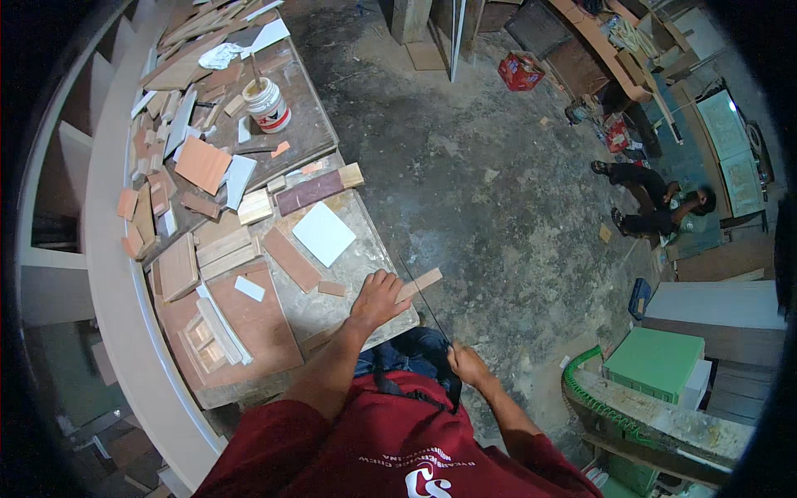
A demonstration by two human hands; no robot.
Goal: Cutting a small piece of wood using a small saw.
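Note:
My left hand [378,299] presses a short light wood strip [428,280] onto the front right corner of the workbench [383,292]; the strip's far end juts past the edge. My right hand [471,366] is closed round the end of a thin saw [433,314], whose handle the fingers hide. Seen nearly edge-on, the blade crosses the strip just right of my left hand. A small brown block [332,289], a longer brown board [291,260] and a white square tile-like piece [325,234] lie beyond that hand.
A small wooden window-like frame [205,336] lies on a brown panel at left. Farther back stand a white tub [266,106] and heaped wood offcuts [174,124]. A person [652,199] is low on the floor at right. A green box [654,365] and coiled green hose [594,407] are nearer.

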